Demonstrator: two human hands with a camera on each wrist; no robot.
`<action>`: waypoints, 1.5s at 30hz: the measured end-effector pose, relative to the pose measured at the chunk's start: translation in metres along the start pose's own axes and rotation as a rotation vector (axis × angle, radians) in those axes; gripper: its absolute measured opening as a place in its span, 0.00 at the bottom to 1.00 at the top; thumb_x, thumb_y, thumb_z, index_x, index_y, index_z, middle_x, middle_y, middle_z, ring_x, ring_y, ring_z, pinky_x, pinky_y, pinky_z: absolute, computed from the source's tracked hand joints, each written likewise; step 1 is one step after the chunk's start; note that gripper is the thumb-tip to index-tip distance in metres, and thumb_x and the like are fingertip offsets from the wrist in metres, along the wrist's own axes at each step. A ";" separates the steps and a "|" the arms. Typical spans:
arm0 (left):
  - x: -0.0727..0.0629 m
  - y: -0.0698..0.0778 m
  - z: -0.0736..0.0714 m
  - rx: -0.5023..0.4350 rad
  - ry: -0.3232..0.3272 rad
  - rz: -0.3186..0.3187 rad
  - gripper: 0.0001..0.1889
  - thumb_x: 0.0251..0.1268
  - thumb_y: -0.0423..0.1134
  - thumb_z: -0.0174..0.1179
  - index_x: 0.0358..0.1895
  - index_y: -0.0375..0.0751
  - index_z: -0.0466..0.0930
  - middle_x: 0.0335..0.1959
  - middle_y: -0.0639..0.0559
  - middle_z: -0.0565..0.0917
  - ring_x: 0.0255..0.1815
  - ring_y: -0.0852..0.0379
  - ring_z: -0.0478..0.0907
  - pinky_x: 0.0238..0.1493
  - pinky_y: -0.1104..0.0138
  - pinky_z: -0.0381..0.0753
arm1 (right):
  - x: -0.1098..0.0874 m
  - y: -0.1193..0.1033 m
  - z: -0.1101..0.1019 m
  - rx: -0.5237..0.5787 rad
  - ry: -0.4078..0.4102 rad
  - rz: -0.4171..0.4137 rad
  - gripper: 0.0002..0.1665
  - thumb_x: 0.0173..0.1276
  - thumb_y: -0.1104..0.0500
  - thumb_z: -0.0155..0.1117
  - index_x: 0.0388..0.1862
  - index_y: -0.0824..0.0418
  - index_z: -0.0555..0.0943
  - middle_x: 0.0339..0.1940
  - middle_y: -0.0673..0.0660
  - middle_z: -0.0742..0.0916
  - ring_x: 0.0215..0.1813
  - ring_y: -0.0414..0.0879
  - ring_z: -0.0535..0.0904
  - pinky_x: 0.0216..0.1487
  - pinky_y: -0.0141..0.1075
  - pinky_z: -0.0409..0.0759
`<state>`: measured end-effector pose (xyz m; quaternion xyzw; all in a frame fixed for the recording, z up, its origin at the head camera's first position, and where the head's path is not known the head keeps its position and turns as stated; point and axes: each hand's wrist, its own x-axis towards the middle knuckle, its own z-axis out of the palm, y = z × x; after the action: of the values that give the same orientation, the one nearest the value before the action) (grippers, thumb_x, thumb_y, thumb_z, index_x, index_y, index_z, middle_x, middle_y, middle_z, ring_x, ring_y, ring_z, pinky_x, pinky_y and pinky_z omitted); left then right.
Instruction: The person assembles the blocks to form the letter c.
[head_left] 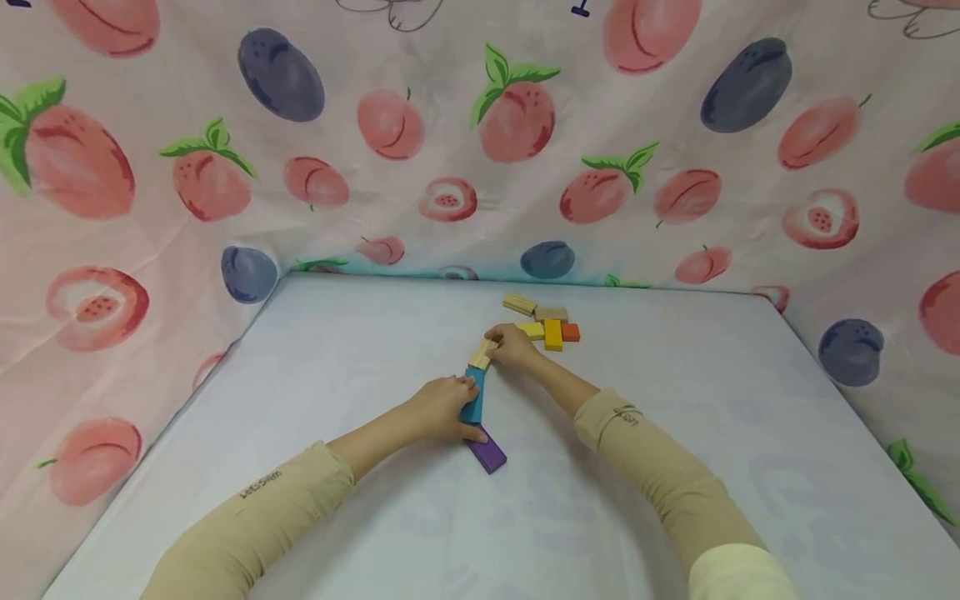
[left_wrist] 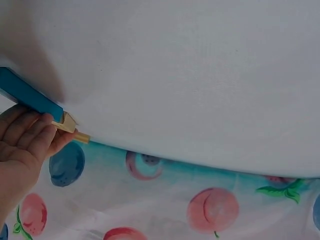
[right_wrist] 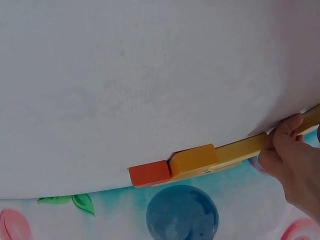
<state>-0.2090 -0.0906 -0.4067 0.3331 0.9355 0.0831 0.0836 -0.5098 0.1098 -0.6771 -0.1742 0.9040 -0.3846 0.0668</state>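
A blue block (head_left: 472, 400) and a purple block (head_left: 489, 452) lie end to end on the white table. My left hand (head_left: 442, 407) lies against the blue block, its fingertips on it and its thumb stretched over the purple block's far end. In the left wrist view the fingers extend along the blue block (left_wrist: 31, 94). Beyond it is a plain wooden block (head_left: 481, 355), its near end at the blue one. My right hand (head_left: 513, 346) pinches the wooden block's far end between fingers and thumb. Part of that block is hidden by the fingers.
Right of my right hand lie a pale yellow block (head_left: 532, 331), a deeper yellow block (head_left: 553, 335) and an orange-red block (head_left: 571, 332). Behind them are a tan block (head_left: 551, 313) and a grooved wooden block (head_left: 519, 303). Fruit-patterned cloth (head_left: 450, 142) borders the table.
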 end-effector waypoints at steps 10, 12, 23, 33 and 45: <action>0.004 -0.001 0.002 0.037 -0.012 -0.004 0.40 0.48 0.63 0.66 0.56 0.32 0.77 0.60 0.39 0.76 0.56 0.45 0.78 0.51 0.61 0.79 | -0.091 -0.129 -0.065 0.118 -0.073 0.186 0.31 0.72 0.45 0.52 0.63 0.66 0.69 0.50 0.60 0.81 0.41 0.46 0.80 0.43 0.34 0.82; 0.005 0.000 0.003 0.040 -0.016 -0.007 0.40 0.47 0.63 0.67 0.55 0.32 0.78 0.60 0.39 0.77 0.54 0.47 0.79 0.48 0.62 0.79 | -0.109 -0.151 -0.080 0.177 -0.078 0.253 0.34 0.72 0.42 0.50 0.65 0.66 0.67 0.52 0.60 0.81 0.41 0.46 0.81 0.43 0.35 0.82; 0.003 0.000 0.006 0.052 -0.012 -0.008 0.40 0.48 0.63 0.66 0.56 0.32 0.77 0.60 0.38 0.77 0.58 0.44 0.77 0.52 0.62 0.79 | -0.155 -0.185 -0.131 0.135 0.069 0.408 0.17 0.74 0.52 0.49 0.47 0.64 0.75 0.43 0.60 0.80 0.42 0.50 0.75 0.47 0.40 0.78; 0.001 -0.001 0.002 0.042 -0.018 -0.022 0.40 0.51 0.62 0.64 0.59 0.32 0.75 0.62 0.38 0.74 0.63 0.43 0.72 0.62 0.58 0.74 | -0.182 -0.201 -0.161 0.141 0.061 0.465 0.26 0.75 0.56 0.44 0.65 0.72 0.66 0.59 0.67 0.76 0.43 0.49 0.77 0.48 0.35 0.80; 0.001 -0.003 0.002 0.031 -0.028 -0.034 0.40 0.51 0.62 0.65 0.59 0.32 0.75 0.63 0.39 0.73 0.64 0.43 0.72 0.61 0.59 0.74 | -0.212 -0.222 -0.167 -0.039 -0.124 0.191 0.22 0.73 0.57 0.50 0.57 0.72 0.73 0.55 0.69 0.78 0.46 0.55 0.77 0.50 0.40 0.78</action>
<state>-0.2112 -0.0916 -0.4091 0.3196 0.9409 0.0625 0.0928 -0.2962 0.1565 -0.4042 -0.1119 0.9180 -0.3473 0.1556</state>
